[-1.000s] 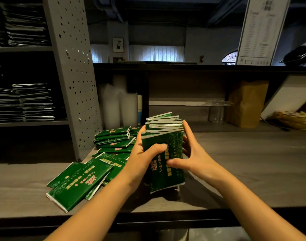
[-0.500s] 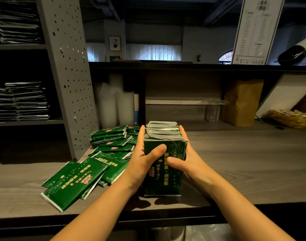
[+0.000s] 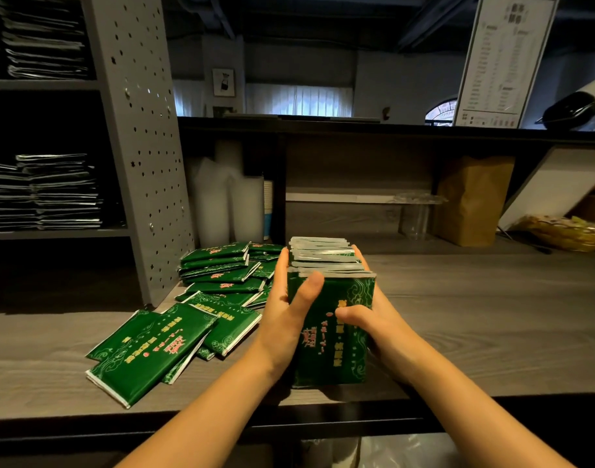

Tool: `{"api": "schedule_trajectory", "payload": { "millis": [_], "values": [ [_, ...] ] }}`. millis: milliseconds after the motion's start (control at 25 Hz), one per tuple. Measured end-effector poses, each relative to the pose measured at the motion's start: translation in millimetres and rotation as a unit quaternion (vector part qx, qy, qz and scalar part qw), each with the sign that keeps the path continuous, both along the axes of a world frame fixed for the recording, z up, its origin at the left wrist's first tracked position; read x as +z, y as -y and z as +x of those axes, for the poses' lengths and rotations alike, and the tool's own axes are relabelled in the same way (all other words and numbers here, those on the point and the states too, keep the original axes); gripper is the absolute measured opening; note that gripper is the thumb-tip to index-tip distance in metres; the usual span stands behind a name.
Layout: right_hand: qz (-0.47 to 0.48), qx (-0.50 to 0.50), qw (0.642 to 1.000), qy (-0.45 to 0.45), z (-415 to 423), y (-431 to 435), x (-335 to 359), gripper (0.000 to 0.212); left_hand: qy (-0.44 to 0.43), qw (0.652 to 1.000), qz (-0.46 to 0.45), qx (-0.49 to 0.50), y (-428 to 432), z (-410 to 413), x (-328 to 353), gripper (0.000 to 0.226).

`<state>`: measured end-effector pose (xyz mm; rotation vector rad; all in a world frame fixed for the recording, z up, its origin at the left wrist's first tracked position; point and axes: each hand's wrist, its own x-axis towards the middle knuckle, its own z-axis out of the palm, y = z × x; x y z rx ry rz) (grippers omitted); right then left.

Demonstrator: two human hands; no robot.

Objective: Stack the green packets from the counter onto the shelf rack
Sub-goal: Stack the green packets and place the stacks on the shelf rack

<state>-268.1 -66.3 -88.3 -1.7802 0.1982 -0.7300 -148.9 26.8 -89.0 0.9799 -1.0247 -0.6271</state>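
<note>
A thick bundle of green packets (image 3: 336, 346) stands on edge on the grey wooden counter (image 3: 475, 319), silver top edges up. My left hand (image 3: 286, 319) clasps its left side with the thumb across the front packet. My right hand (image 3: 373, 319) clasps the right side, thumb also on the front. Several loose green packets (image 3: 161, 346) lie flat and fanned on the counter to the left, with a low pile of more packets (image 3: 222, 268) behind them. The shelf rack (image 3: 53, 233) at the far left holds dark stacks of packets (image 3: 53, 194) on two levels.
A grey perforated panel (image 3: 144, 146) forms the rack's side, just left of the loose packets. Translucent cup stacks (image 3: 222, 201) stand at the counter's back. A brown paper bag (image 3: 471, 201) and a basket (image 3: 569, 231) sit at the back right. A menu board (image 3: 502, 59) leans above.
The bundle went from tilted and lifted to standing upright on the counter, squared between both hands. The view shifted slightly to the left.
</note>
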Motion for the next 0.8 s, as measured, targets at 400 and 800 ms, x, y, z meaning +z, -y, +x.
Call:
{"api": "schedule_trajectory", "payload": {
  "millis": [400,800],
  "values": [
    [-0.045,-0.023,0.999,0.018,5,-1,-5,0.096,0.023,0.999,-0.022,0.023,2,-11,-11,0.116],
    [-0.036,-0.023,0.997,0.067,18,-7,7,0.098,-0.019,0.995,0.007,0.102,2,-10,4,0.085]
  ]
}}
